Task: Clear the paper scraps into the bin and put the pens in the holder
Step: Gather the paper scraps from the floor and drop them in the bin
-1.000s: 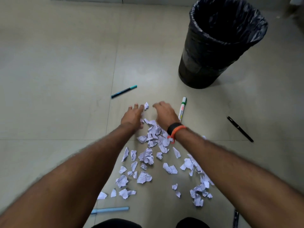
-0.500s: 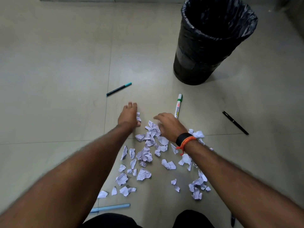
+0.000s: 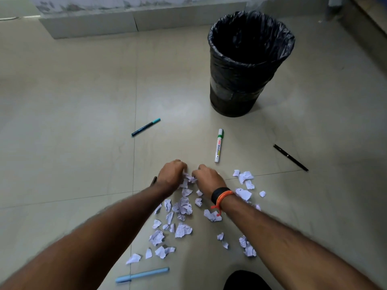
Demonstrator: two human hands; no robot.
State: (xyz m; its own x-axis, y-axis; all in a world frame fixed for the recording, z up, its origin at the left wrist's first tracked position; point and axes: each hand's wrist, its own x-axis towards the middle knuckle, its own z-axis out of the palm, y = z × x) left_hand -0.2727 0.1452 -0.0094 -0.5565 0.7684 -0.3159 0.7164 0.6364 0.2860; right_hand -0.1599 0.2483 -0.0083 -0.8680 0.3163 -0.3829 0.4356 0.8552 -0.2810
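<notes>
Several torn printed paper scraps (image 3: 183, 229) lie scattered on the tiled floor. My left hand (image 3: 170, 176) and my right hand (image 3: 207, 178) press together over the far end of the pile, fingers curled around a clump of scraps (image 3: 189, 178) between them. A black-lined bin (image 3: 247, 65) stands beyond, to the right. Pens lie around: a teal-capped pen (image 3: 146, 127), a white green-capped whiteboard marker (image 3: 218, 145), a black pen (image 3: 290, 157), and a light blue pen (image 3: 142, 275). A dark pen tip (image 3: 154, 180) peeks out beside my left wrist. No holder is visible.
A low white ledge (image 3: 94, 24) runs along the back wall. A dark shape (image 3: 245, 281), perhaps my knee, sits at the bottom edge. Bare floor tiles (image 3: 62, 122) stretch to the left.
Both hands have pulled back toward me and closed together, sweeping scraps into a clump between them. The view has tilted up, showing more of the bin and wall.
</notes>
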